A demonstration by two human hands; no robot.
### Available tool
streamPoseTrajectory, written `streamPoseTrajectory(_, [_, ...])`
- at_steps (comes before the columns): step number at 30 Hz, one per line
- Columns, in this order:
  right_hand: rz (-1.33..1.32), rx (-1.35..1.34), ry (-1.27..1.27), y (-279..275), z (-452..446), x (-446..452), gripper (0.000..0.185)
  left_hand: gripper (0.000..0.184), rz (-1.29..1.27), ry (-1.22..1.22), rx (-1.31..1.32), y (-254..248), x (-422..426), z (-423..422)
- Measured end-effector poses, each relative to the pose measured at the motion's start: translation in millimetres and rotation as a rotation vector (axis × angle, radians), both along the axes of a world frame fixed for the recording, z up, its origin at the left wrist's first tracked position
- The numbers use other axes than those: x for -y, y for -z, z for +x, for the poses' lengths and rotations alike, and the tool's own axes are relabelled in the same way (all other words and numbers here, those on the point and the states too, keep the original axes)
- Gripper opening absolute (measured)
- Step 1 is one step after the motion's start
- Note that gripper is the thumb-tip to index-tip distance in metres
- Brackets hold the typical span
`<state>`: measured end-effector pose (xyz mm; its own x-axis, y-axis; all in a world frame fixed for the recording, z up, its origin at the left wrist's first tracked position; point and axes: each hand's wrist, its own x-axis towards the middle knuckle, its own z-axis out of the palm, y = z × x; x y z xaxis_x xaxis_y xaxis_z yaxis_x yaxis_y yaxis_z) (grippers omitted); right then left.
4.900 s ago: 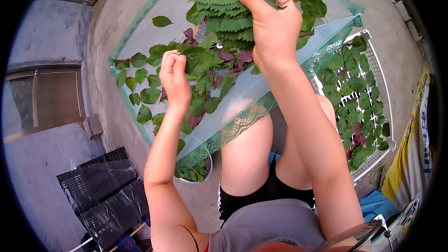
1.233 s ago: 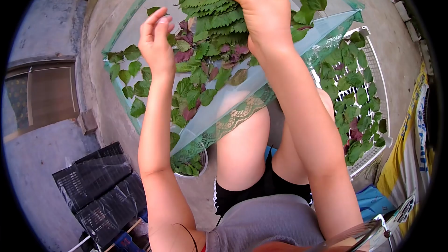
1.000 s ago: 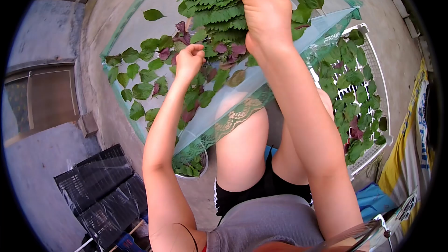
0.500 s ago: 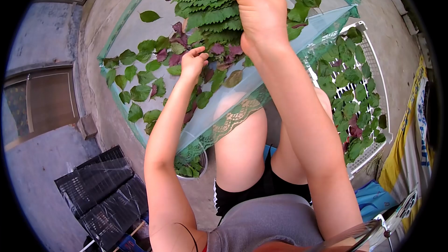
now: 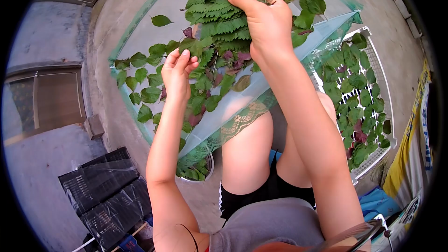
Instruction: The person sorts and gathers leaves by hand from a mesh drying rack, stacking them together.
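Observation:
A thick stack of green, saw-edged perilla leaves (image 5: pixel 219 12) is gripped in my right hand (image 5: pixel 273 21), the thumb lying across its top. My left hand (image 5: pixel 176 72) is closed in a pinch, to the left of and below the stack. Between its thumb and fingers is a single perilla leaf (image 5: pixel 193 45), green on the side facing me. Beneath both hands, loose green and purple leaves (image 5: pixel 150 94) are spread over a pale mesh cloth (image 5: pixel 198 140) with green lace edging. Part of this cloth lies across my knees.
A white plastic crate (image 5: pixel 379 65) with leaves spread on it stands to the right. Below the cloth's edge sits a round tub (image 5: pixel 210 165) with more leaves. Black wrapped boxes (image 5: pixel 100 182) are at lower left, and a yellow and white sack (image 5: pixel 406 158) at far right.
My left hand has moved left and slightly up from the loose leaves, and a single leaf now shows in its pinch. My right hand still holds the stack. The view has shifted slightly.

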<state>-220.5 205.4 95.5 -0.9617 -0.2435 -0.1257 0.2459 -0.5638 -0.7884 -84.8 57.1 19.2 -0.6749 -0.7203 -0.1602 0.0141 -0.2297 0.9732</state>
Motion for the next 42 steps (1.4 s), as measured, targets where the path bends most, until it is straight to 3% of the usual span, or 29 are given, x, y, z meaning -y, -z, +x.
streamPoseTrajectory(6, [0.19,-0.257,0.038,9.4,0.7,4.5,0.025,0.014,-0.204,-0.112,-0.358,-48.6,-12.1,3.9])
streamPoseTrajectory(12, [0.352,-0.396,-0.164,8.4,5.7,3.2,0.025,0.021,-0.284,-0.096,-0.304,-89.9,-27.2,-6.8])
streamPoseTrajectory(15, [0.39,-0.472,-0.258,8.1,8.0,3.4,0.026,0.024,-0.363,-0.105,-0.214,-92.3,-35.7,-15.8])
streamPoseTrajectory(20, [0.295,-0.333,-0.438,1.3,9.0,-1.4,0.022,0.021,-0.442,-0.118,-0.174,-83.7,-38.1,-22.0])
streamPoseTrajectory(27, [0.238,-0.318,-0.476,-0.4,8.1,-3.7,0.021,0.021,-0.474,-0.099,-0.235,-76.0,-34.4,-23.2])
streamPoseTrajectory(33, [0.189,-0.428,-0.39,8.1,7.9,2.6,0.024,0.029,-0.181,0.033,-0.256,-82.5,-41.0,-22.4])
streamPoseTrajectory(35, [0.219,-0.546,-0.321,11.1,7.4,4.8,0.025,0.041,-0.146,0.088,-0.2,-84.8,-43.6,-23.7])
streamPoseTrajectory(40, [0.266,-0.517,-0.363,10.6,9.2,5.3,0.03,0.032,-0.275,0.044,-0.237,-69.2,-42.9,-27.3])
streamPoseTrajectory(42, [0.284,-0.487,-0.389,9.7,10.2,5.3,0.031,0.026,-0.47,-0.023,-0.24,-69.3,-45.8,-28.7])
